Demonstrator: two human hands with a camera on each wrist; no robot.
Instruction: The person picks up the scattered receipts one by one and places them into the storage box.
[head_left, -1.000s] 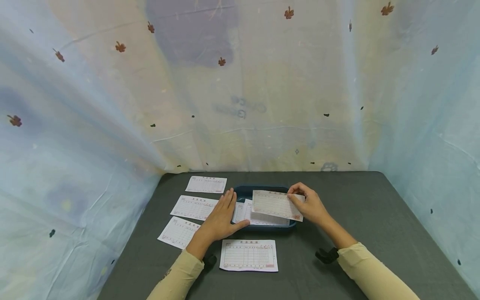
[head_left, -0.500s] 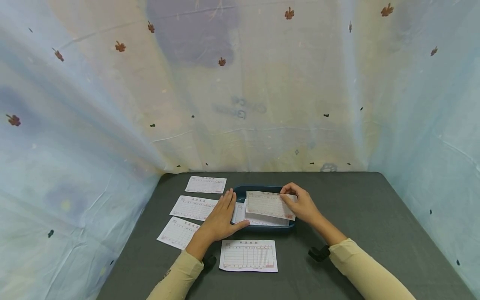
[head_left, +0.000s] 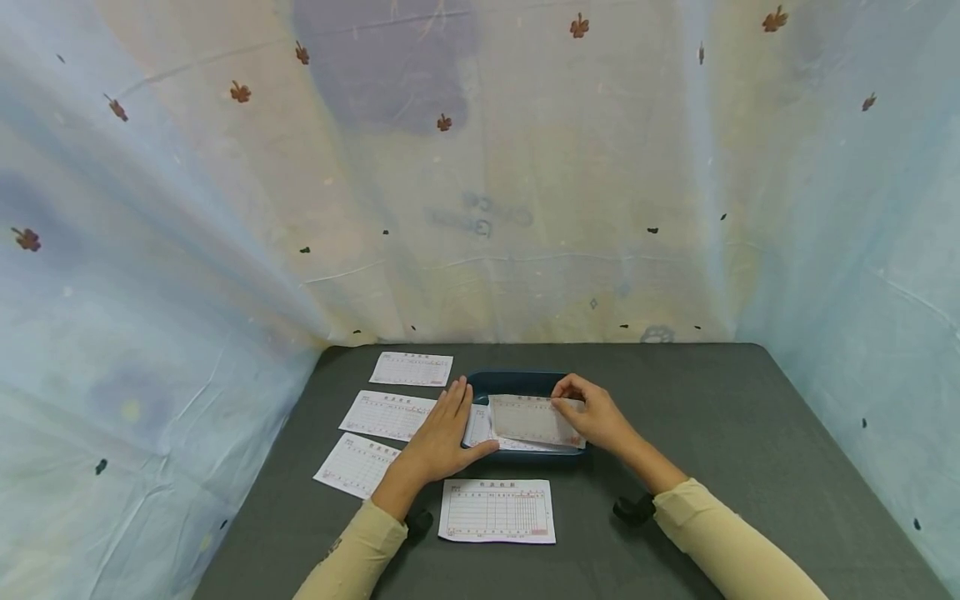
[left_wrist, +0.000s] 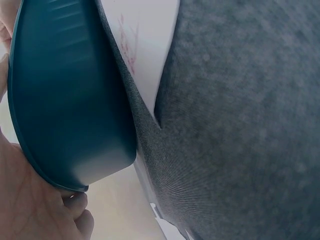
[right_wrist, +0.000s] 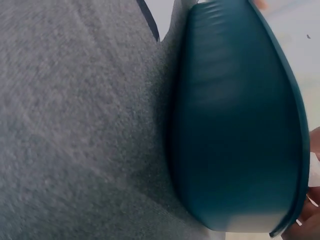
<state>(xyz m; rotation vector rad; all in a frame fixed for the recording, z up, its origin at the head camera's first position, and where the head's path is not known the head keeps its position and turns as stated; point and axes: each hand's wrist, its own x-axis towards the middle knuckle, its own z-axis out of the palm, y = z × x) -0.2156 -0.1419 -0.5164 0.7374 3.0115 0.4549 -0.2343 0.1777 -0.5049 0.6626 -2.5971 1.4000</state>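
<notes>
My left hand (head_left: 442, 432) lies with straight fingers along the left rim of a dark teal plastic tray (head_left: 525, 382). In the left wrist view its palm and fingers (left_wrist: 35, 200) touch the rim of the tray (left_wrist: 70, 100). My right hand (head_left: 596, 417) pinches the right edge of a printed paper form (head_left: 532, 418), held low over the tray. Other white forms (head_left: 477, 425) lie in the tray under it. The right wrist view shows the tray's outer wall (right_wrist: 240, 125), with only parts of the right fingers (right_wrist: 312, 200) at its edge.
Left of the tray lie three separate forms: a far one (head_left: 411, 369), a middle one (head_left: 386, 414) and a near one (head_left: 357, 465). A small stack of forms (head_left: 497, 511) sits in front of the tray. Patterned curtains surround the dark grey table (head_left: 697, 433).
My right hand has moved left and then down with the pinched form, which now sits lower in the tray. The left hand has stayed in place.
</notes>
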